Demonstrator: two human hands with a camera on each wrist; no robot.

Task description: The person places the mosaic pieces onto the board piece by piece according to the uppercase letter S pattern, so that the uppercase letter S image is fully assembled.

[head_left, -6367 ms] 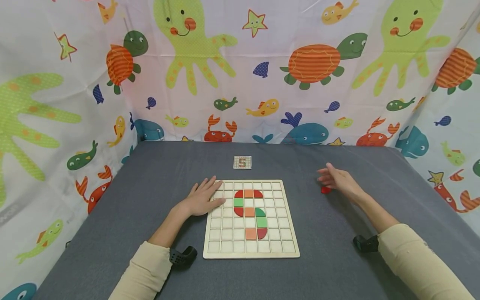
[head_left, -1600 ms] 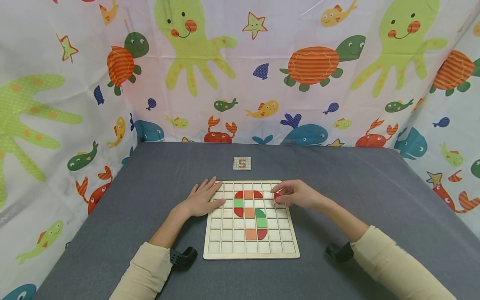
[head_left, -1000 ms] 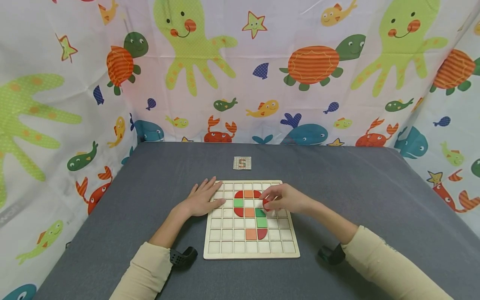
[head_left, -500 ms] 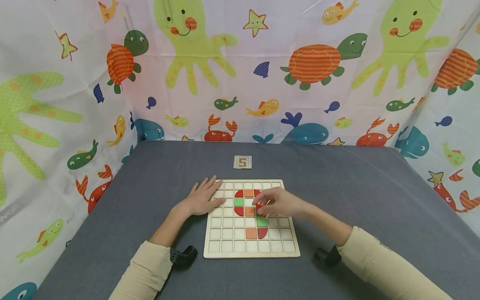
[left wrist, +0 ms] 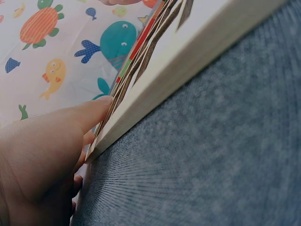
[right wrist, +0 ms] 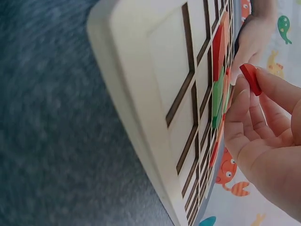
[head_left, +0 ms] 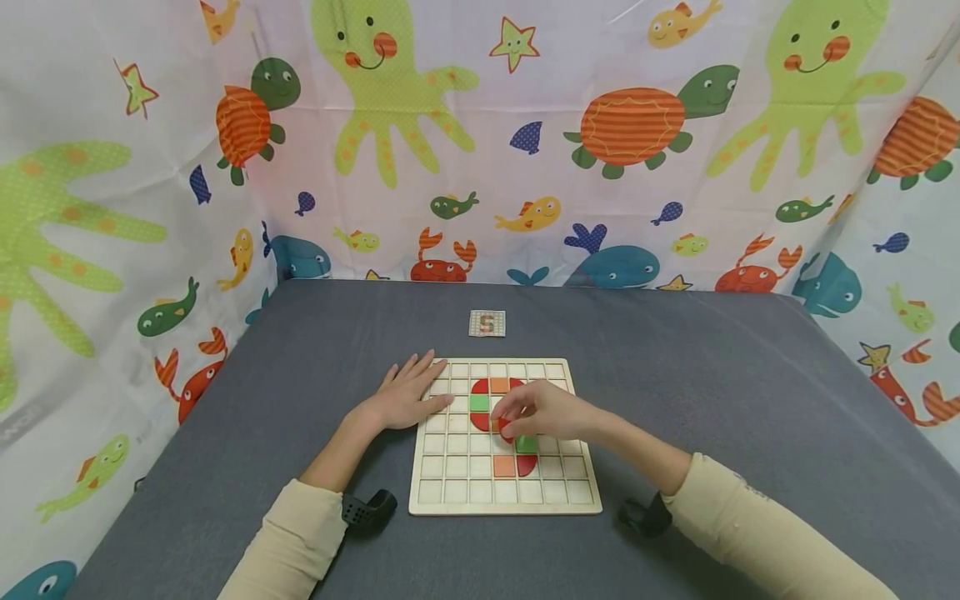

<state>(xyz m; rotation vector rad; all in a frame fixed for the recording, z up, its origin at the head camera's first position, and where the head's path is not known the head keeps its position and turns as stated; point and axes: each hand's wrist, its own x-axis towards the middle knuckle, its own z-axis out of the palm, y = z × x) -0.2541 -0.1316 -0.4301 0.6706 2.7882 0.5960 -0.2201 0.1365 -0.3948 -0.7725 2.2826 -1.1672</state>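
Observation:
A pale wooden grid board (head_left: 457,493) lies on the grey cloth, bearing several flat red, orange and green tiles in an S-like curve. My left hand (head_left: 405,395) rests with straight fingers on the board's upper left edge. Above the middle of the board, my right hand (head_left: 547,412) pinches a red tile (right wrist: 251,79) between thumb and fingers; the tile looks clear of the board in the right wrist view. Below it are a green square tile (head_left: 527,444), an orange square tile (head_left: 504,466) and a red quarter-round tile (head_left: 527,465). The hand covers some nearby tiles.
A small card (head_left: 487,323) with a coloured S-like figure on a grid lies behind the board. Grey cloth (head_left: 675,350) covers the table. A curtain (head_left: 465,100) printed with sea animals hangs behind and at both sides.
My right hand took up a red tile from the cloth at the right, then carried it left over the board to its middle. My left hand has stayed in place.

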